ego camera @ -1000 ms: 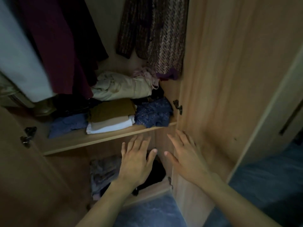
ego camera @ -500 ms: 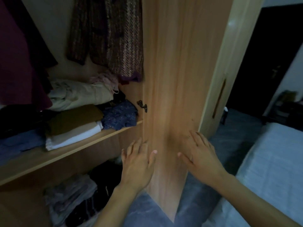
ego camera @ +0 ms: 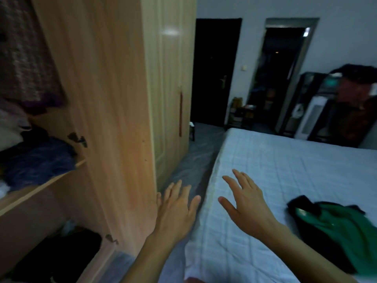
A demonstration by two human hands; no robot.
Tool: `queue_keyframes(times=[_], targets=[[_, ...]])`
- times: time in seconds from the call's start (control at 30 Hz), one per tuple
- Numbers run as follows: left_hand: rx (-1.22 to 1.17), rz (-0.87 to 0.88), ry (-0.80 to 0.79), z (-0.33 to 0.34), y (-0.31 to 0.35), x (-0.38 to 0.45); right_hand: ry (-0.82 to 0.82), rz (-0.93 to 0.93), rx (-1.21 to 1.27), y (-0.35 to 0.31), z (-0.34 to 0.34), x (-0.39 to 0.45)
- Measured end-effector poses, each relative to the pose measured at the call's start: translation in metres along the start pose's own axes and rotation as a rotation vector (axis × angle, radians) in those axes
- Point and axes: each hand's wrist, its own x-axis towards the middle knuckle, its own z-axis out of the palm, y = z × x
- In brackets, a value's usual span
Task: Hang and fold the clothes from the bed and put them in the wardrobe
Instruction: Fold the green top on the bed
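No readable text, labels, brands or numbers anywhere in view

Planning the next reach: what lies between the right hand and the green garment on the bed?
Only bare light-blue bedsheet lies between the right hand and the green garment, as the head view shows.

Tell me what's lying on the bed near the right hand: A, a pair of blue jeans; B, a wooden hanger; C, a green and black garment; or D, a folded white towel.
C: a crumpled green and black garment lies on the pale blue bed, just beyond the open, empty right hand.
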Motion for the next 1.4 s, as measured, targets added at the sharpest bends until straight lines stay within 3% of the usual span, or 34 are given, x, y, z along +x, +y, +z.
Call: queue_keyframes(times=[0.5,0.67,0.9,1.1,1.4], targets=[[-0.084,0.269,-0.165,0.153,0.271,-0.031,0.038,0.359,-0.025,0.264,-0.054,-0.177],[-0.081,0.369,-0.252,0.194,0.334,-0.049,0.058,0.471,-0.005,0.328,-0.067,-0.223],[-0.096,0.523,-0.243,0.226,0.405,-0.028,0.11,0.63,0.048,0.387,-0.074,-0.265],[-0.154,0.594,-0.299,0.27,0.457,0.01,0.1,0.709,-0.002,0.438,-0.08,-0.258],[-0.251,0.604,-0.33,0.323,0.488,0.128,0.079,0.811,-0.051,0.521,-0.083,-0.178]])
